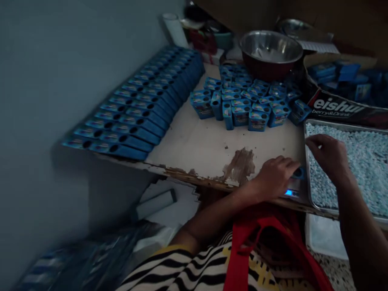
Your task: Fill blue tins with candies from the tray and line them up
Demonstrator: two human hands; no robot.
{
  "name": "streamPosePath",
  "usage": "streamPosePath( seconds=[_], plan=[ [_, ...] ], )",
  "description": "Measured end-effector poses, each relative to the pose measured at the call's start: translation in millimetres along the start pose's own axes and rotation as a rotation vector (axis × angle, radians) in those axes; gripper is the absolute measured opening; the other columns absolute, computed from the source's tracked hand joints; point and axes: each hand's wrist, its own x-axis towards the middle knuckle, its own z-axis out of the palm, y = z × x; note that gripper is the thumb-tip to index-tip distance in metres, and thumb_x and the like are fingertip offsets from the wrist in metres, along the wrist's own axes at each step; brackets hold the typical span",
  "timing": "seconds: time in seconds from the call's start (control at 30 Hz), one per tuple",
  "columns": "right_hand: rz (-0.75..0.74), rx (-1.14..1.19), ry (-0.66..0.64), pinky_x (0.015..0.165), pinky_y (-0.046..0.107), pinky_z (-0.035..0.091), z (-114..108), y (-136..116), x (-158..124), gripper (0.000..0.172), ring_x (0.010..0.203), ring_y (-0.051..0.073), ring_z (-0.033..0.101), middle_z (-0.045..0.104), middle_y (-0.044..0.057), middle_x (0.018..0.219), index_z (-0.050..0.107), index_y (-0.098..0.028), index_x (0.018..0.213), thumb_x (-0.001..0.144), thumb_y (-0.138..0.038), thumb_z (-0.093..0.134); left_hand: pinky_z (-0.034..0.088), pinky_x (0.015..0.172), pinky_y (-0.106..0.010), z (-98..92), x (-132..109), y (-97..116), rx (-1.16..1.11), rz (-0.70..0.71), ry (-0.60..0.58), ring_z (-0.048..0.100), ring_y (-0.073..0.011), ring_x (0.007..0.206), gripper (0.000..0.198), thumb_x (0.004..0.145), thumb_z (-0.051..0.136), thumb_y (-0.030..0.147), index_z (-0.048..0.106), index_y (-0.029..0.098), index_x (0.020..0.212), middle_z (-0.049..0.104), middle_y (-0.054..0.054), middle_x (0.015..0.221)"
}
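Observation:
My left hand (275,178) rests near the table's front edge, fingers curled round a small blue box (298,173). The box stands on a small scale whose lit blue display (288,192) shows just under the hand. My right hand (329,155) hovers over the left end of a metal tray (306,169) filled with small pale-blue pellets (363,161). Its fingers are bent down and pressed together; whatever they hold is hidden.
Long rows of flat blue boxes (136,113) line the table's left side. A cluster of upright blue boxes (242,103) stands mid-table before a steel bowl (270,48). A printed cardboard carton (339,107) with more boxes sits back right. The worn table edge (194,176) is chipped.

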Motion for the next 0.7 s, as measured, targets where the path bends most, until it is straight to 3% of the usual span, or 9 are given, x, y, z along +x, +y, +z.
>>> streamPosePath(
  seconds=[0.1, 0.17, 0.27, 0.37, 0.47, 0.6, 0.7],
  plan=[
    [-0.147, 0.082, -0.084, 0.089, 0.043, 0.060, 38, -48, 47, 0.027, 0.090, 0.030, 0.078, 0.087, 0.011, 0.109, 0.085, -0.025, 0.122, 0.105, -0.035, 0.067, 0.065, 0.110, -0.047, -32.0, -46, -35, -0.008, -0.160, 0.191, 0.077, -0.0329, 0.124, 0.035, 0.105, 0.077, 0.017, 0.072, 0.022, 0.140, 0.081, -0.012, 0.133],
    [-0.238, 0.003, -0.149, 0.086, 0.043, 0.059, 62, -73, 72, 0.037, 0.094, 0.032, 0.078, 0.084, 0.016, 0.126, 0.080, -0.024, 0.139, 0.105, -0.033, 0.068, 0.066, 0.110, -0.048, -56.8, -85, -68, 0.035, -0.289, 0.304, 0.077, -0.0351, 0.125, 0.036, 0.104, 0.077, 0.017, 0.073, 0.023, 0.139, 0.081, -0.014, 0.131],
    [-0.234, -0.174, -0.170, 0.074, 0.041, 0.053, 88, -90, 93, 0.037, 0.091, 0.034, 0.077, 0.079, 0.022, 0.131, 0.078, -0.021, 0.137, 0.103, -0.034, 0.071, 0.068, 0.102, -0.047, -94.4, -144, -119, 0.107, -0.452, 0.388, 0.078, -0.0370, 0.125, 0.040, 0.104, 0.077, 0.024, 0.073, 0.024, 0.144, 0.080, -0.014, 0.135],
    [-0.182, -0.252, -0.089, 0.069, 0.041, 0.046, 104, -82, 103, 0.024, 0.084, 0.034, 0.074, 0.079, 0.023, 0.119, 0.079, -0.022, 0.121, 0.107, -0.038, 0.067, 0.069, 0.096, -0.045, -129.3, -195, -159, 0.191, -0.555, 0.478, 0.080, -0.0366, 0.119, 0.037, 0.099, 0.082, 0.029, 0.076, 0.026, 0.135, 0.082, -0.013, 0.129],
    [-0.224, -0.205, -0.037, 0.066, 0.045, 0.043, 116, -64, 109, 0.029, 0.087, 0.039, 0.074, 0.079, 0.025, 0.116, 0.078, -0.024, 0.117, 0.109, -0.047, 0.061, 0.068, 0.097, -0.048, -157.5, -231, -188, 0.235, -0.602, 0.560, 0.081, -0.0363, 0.114, 0.033, 0.093, 0.087, 0.029, 0.079, 0.026, 0.125, 0.083, -0.012, 0.122],
    [-0.267, -0.035, -0.021, 0.073, 0.052, 0.052, 114, -53, 105, 0.037, 0.088, 0.042, 0.075, 0.078, 0.020, 0.103, 0.074, -0.029, 0.102, 0.109, -0.057, 0.052, 0.064, 0.107, -0.049, -182.6, -259, -210, 0.224, -0.600, 0.490, 0.078, -0.0347, 0.119, 0.033, 0.099, 0.086, 0.033, 0.079, 0.025, 0.130, 0.083, -0.011, 0.128],
    [-0.259, 0.050, -0.037, 0.081, 0.060, 0.057, 95, -54, 91, 0.035, 0.090, 0.044, 0.078, 0.080, 0.020, 0.104, 0.072, -0.033, 0.095, 0.106, -0.063, 0.059, 0.059, 0.113, -0.050, -194.3, -276, -225, 0.237, -0.583, 0.427, 0.074, -0.0317, 0.111, 0.030, 0.101, 0.090, 0.048, 0.083, 0.025, 0.120, 0.084, -0.007, 0.116]
  ],
)
